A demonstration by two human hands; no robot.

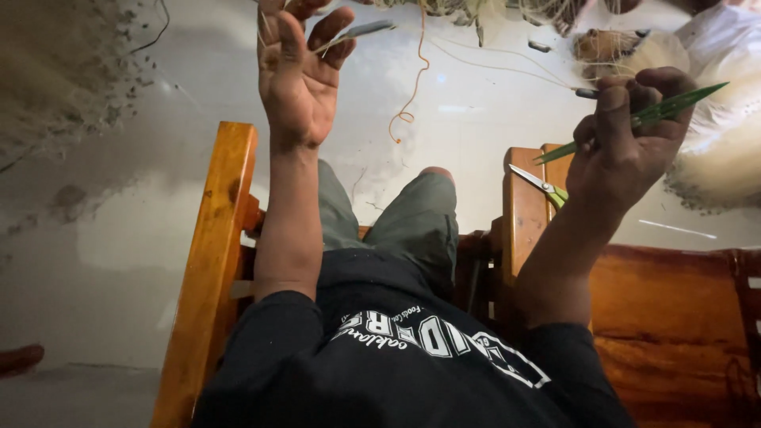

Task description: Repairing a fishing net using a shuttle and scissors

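My left hand (297, 79) is raised with its palm towards me. A thin grey flat stick (365, 32) is pinched between its fingers, and pale fine threads (263, 36) run over them. My right hand (626, 143) is closed on a long green pointed netting needle (674, 105), which slants up to the right. A pale line (507, 67) stretches from that hand towards a heap of netting (476, 12) at the top. I sit on a wooden chair with my knees (428, 186) ahead of me.
Green-handled scissors (543, 186) lie on the right wooden armrest (523, 214). The left armrest (214, 238) runs down past my left arm. An orange cord (412, 87) trails on the pale floor. More bundled pale netting (713, 158) lies at the right.
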